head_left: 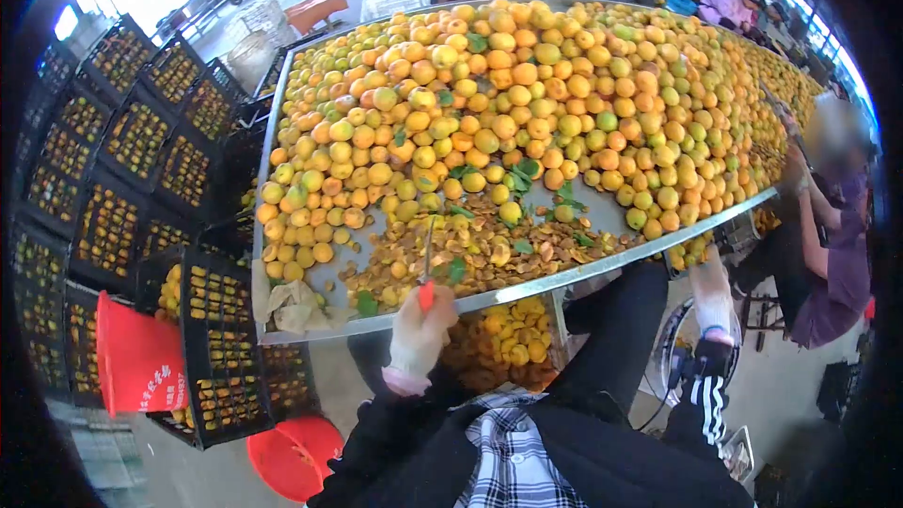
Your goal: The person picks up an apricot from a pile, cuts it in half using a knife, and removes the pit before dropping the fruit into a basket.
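Note:
My left hand [419, 337], in a white glove, is closed around the red handle of a knife [427, 295]. The thin blade points away from me over the table's front edge. Just beyond it lies a heap of brown and yellow fruit pieces [470, 249] with some green leaves. My right hand [711, 290], also gloved, is low at the right, below the table's metal rim. Several yellow fruits [691, 253] sit right at its fingertips, and I cannot tell whether it grips any. Whole apricots [527, 85] are piled high across the table [602, 275].
Black crates of fruit [108, 216] are stacked at the left, beside a red bucket [139, 357]. Another red bucket [295, 456] stands on the floor. Between my knees is a container of fruit pieces [508, 343]. A person in purple [837, 263] works at the right.

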A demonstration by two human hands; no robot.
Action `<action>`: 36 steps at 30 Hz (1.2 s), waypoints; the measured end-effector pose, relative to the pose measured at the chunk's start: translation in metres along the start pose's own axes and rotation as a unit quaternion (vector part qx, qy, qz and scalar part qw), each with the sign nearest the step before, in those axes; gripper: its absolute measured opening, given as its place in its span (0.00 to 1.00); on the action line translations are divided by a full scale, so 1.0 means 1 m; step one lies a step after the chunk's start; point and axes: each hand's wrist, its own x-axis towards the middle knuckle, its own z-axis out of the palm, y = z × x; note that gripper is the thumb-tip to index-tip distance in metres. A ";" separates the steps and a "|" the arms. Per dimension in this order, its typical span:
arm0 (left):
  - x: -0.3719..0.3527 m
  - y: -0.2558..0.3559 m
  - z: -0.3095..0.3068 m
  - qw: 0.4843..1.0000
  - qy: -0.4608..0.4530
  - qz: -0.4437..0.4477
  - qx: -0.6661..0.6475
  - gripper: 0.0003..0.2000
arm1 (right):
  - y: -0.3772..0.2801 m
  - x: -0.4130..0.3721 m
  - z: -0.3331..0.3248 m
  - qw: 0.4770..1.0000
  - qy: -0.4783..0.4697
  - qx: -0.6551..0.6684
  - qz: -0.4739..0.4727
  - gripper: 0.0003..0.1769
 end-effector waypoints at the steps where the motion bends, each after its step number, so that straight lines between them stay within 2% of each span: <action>1: 0.000 -0.003 -0.001 1.000 0.013 0.017 0.020 0.09 | -0.023 0.008 0.018 0.990 0.054 0.044 -0.122 0.29; 2: 0.000 -0.008 -0.003 0.999 0.024 0.021 0.021 0.09 | -0.044 0.022 0.041 0.982 0.044 0.107 -0.152 0.28; 4: -0.002 -0.015 -0.010 0.998 0.025 0.055 0.019 0.09 | -0.121 0.028 0.065 0.955 -0.065 0.190 -0.218 0.30; 5: -0.006 -0.012 -0.013 1.000 0.027 0.009 0.011 0.10 | -0.150 0.034 0.086 0.955 -0.094 0.118 -0.254 0.31; 6: -0.010 -0.008 -0.014 0.999 0.039 0.012 0.009 0.10 | -0.186 0.027 0.096 0.939 -0.134 0.165 -0.269 0.29; 7: -0.015 -0.004 -0.015 0.999 0.053 -0.007 0.010 0.10 | -0.231 0.014 0.091 0.935 -0.207 0.129 -0.259 0.28; 8: -0.018 -0.002 -0.018 0.997 0.066 -0.025 0.011 0.10 | -0.252 0.010 0.113 0.929 -0.203 0.142 -0.276 0.26; 9: -0.019 -0.007 -0.024 0.997 0.070 -0.023 0.014 0.11 | -0.250 0.025 0.160 0.900 -0.179 0.135 -0.373 0.25; 12: -0.026 0.000 -0.036 0.995 0.086 -0.017 0.037 0.10 | -0.310 0.014 0.189 0.878 -0.280 0.116 -0.369 0.24; 15: -0.021 -0.028 -0.050 0.993 0.110 0.032 0.039 0.09 | -0.356 0.021 0.231 0.893 -0.244 0.047 -0.374 0.27; 16: -0.020 -0.027 -0.053 0.992 0.114 0.050 0.037 0.09 | -0.368 0.017 0.239 0.901 -0.155 0.045 -0.403 0.28; 17: -0.022 -0.025 -0.054 0.991 0.118 0.052 0.036 0.09 | -0.378 0.016 0.245 0.909 -0.158 0.012 -0.385 0.29; 19: -0.026 -0.018 -0.054 0.993 0.112 -0.008 -0.025 0.09 | -0.394 0.017 0.258 0.915 -0.157 -0.021 -0.372 0.29; 21: -0.023 -0.022 -0.054 0.992 0.115 -0.009 -0.041 0.09 | -0.403 0.017 0.275 0.906 -0.171 -0.085 -0.378 0.29; 24: -0.020 -0.033 -0.054 0.991 0.111 -0.006 -0.078 0.10 | -0.404 0.022 0.284 0.906 -0.151 -0.093 -0.384 0.29; 26: -0.016 -0.033 -0.053 0.992 0.090 -0.005 -0.089 0.11 | -0.402 0.026 0.276 0.902 -0.159 -0.078 -0.393 0.32; 28: -0.015 -0.031 -0.052 0.994 0.088 0.002 -0.069 0.11 | -0.395 0.031 0.265 0.919 -0.235 0.050 -0.313 0.35; 29: -0.014 -0.030 -0.052 0.995 0.087 0.007 -0.047 0.11 | -0.392 0.028 0.254 0.904 -0.245 0.155 -0.313 0.35; 30: -0.013 -0.028 -0.051 0.995 0.082 0.007 -0.048 0.11 | -0.383 0.024 0.240 0.830 -0.387 0.358 -0.181 0.32; 31: -0.010 -0.026 -0.050 0.996 0.078 0.018 -0.036 0.11 | -0.374 0.022 0.236 0.725 -0.476 0.488 -0.096 0.30; 32: -0.008 -0.023 -0.047 0.997 0.072 0.030 -0.023 0.11 | -0.363 0.021 0.231 0.589 -0.542 0.599 -0.008 0.28; 36: -0.002 0.004 -0.029 0.998 0.040 0.048 0.026 0.10 | -0.321 -0.003 0.197 0.449 -0.582 0.677 0.045 0.24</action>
